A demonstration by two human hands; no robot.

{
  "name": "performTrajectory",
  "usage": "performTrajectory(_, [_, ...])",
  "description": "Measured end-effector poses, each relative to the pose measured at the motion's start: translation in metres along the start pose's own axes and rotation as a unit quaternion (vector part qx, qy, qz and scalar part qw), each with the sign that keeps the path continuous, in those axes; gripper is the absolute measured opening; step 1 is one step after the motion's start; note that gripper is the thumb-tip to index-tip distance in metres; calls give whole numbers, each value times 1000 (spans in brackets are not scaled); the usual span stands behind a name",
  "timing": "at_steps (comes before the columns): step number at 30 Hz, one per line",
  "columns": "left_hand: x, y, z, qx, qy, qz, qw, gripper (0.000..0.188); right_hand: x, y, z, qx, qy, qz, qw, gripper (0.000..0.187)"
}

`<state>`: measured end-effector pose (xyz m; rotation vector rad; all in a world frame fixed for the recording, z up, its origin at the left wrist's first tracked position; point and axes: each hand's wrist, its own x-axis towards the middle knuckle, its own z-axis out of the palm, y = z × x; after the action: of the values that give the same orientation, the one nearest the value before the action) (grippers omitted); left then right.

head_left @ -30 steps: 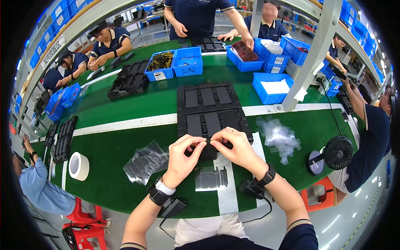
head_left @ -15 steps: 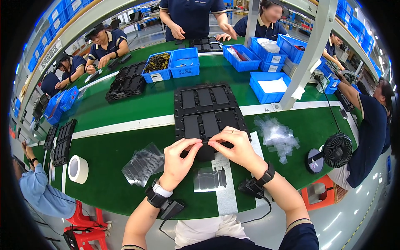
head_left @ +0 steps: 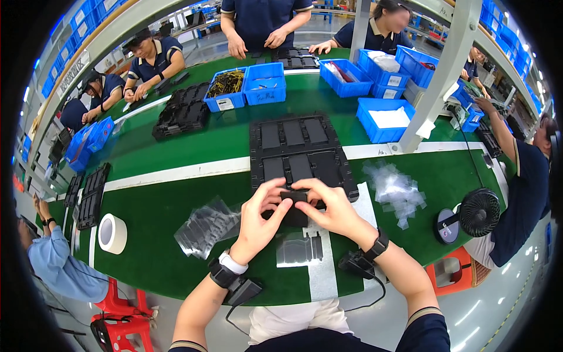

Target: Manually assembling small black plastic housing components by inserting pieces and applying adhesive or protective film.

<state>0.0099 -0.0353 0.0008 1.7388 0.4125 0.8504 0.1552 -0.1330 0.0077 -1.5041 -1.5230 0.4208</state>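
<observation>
My left hand [head_left: 258, 220] and my right hand [head_left: 337, 212] meet in front of me, fingers bent round a small black rectangular piece [head_left: 292, 196]. Both thumbs press on its near face and the fingertips curl over its far edge. Just below it shows another flat black rectangular part [head_left: 295, 219]; whether the two are joined I cannot tell. Beyond my fingers lies a black tray [head_left: 255, 154] with several flat black rectangular parts in its pockets, its near edge partly hidden by my hands. Close to my wrists, a clear film sheet with dark strips [head_left: 298, 251] lies on the green table.
Loose clear films [head_left: 206, 230] lie left, another pile [head_left: 394, 193] right. A tape roll [head_left: 112, 233] stands far left, a small black fan [head_left: 479, 212] far right. Blue bins [head_left: 265, 94] and stacked black trays [head_left: 180, 111] stand beyond. A metal post [head_left: 434, 97] rises at right. Co-workers surround the table.
My fingertips, pinched close together at the tray's near edge before, now wrap round the small black piece, which has come into plain view. The person opposite has drawn their hands together.
</observation>
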Motion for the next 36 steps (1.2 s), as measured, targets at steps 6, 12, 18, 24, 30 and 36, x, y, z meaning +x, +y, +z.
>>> performTrajectory(6, [-6, 1, 4, -157, -170, -125, 965, 28, -5, -12, 4, 135, 133, -5, 982, 38])
performTrajectory(12, [-11, 5, 1, -167, -169, -123, 963, 30, -4, -8, 6, 143, 123, -26, 982, 36])
performTrajectory(18, [-14, 9, 7, -164, -154, -118, 967, 29, -8, -7, 6, 138, 138, -26, 980, 35])
performTrajectory(24, [-17, 11, 8, -159, -150, -114, 969, 26, -8, -10, 8, 134, 143, -15, 981, 36])
performTrajectory(30, [-14, 8, 3, -264, -220, -144, 928, 33, -2, 2, 0, 396, 56, -24, 916, 31])
performTrajectory(36, [-17, 12, 4, -280, -297, -154, 900, 36, -5, 5, 1, 601, -77, 17, 795, 28])
